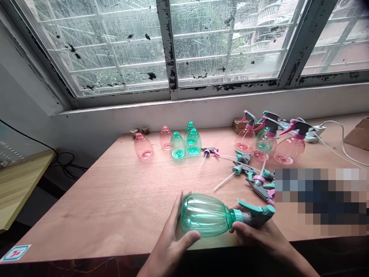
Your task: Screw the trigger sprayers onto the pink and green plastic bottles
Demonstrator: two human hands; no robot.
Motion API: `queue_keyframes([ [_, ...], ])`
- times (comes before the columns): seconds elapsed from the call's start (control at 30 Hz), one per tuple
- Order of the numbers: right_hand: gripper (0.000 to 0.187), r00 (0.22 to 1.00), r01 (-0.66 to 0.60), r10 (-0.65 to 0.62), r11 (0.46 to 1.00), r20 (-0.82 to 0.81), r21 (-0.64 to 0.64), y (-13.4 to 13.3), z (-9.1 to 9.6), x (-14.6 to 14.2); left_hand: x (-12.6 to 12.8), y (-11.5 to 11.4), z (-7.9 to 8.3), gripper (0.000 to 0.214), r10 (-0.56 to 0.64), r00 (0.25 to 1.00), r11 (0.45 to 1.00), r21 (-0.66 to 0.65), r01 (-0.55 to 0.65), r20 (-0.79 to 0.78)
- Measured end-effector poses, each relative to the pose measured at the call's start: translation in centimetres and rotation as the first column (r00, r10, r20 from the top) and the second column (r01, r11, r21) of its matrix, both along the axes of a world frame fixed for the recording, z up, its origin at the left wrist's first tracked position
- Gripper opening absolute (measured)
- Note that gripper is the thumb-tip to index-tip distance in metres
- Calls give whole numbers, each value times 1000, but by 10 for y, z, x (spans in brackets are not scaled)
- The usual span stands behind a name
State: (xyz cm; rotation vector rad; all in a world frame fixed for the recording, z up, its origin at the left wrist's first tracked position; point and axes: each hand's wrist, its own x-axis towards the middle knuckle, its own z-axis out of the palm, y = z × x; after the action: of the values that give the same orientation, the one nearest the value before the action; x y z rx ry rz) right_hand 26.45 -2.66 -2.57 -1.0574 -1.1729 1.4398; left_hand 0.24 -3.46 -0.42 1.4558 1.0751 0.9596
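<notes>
A clear green spray bottle (206,215) lies sideways near the table's front edge, held between both hands. My left hand (173,240) wraps around its rounded base. My right hand (256,234) is closed around the bottle's neck and its teal-and-grey trigger head (256,213), which sits on the bottle. Just beyond, several loose trigger heads with white dip tubes (248,173) lie scattered on the wooden table (115,200).
Empty pink and green bottles (178,144) without heads stand at the back centre. Assembled pink bottles with trigger heads (268,140) stand at the back right, by a white power strip and cable (331,132). A window runs behind. A cardboard box (359,132) sits far right.
</notes>
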Motion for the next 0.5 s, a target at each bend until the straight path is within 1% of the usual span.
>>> queue_keyframes([
  [0.1,34,999,2,-2,1000,-34,-14,0,0,0,0,1,2,80,7,994,997,76,1,-108],
  [0.17,32,998,-6,5,1000,-61,-22,0,1,0,2,1,3,78,16,992,993,117,-1,-125],
  [0.23,32,998,-18,16,999,-68,-27,0,2,1,3,1,3,81,15,997,994,105,-7,-75],
  [0.3,32,999,-2,1,1000,-43,-25,0,3,1,3,1,3,89,9,1000,999,53,-10,13],
  [0.37,32,1000,5,-5,1000,-2,-23,-1,4,1,2,1,2,91,-5,995,1000,7,5,95],
  [0.43,32,1000,-22,22,999,2,-27,-2,5,1,0,2,2,83,-22,995,1000,3,22,102],
  [0.5,32,998,-61,60,998,-31,-27,-2,5,1,-1,3,1,80,-12,998,1000,23,11,54],
])
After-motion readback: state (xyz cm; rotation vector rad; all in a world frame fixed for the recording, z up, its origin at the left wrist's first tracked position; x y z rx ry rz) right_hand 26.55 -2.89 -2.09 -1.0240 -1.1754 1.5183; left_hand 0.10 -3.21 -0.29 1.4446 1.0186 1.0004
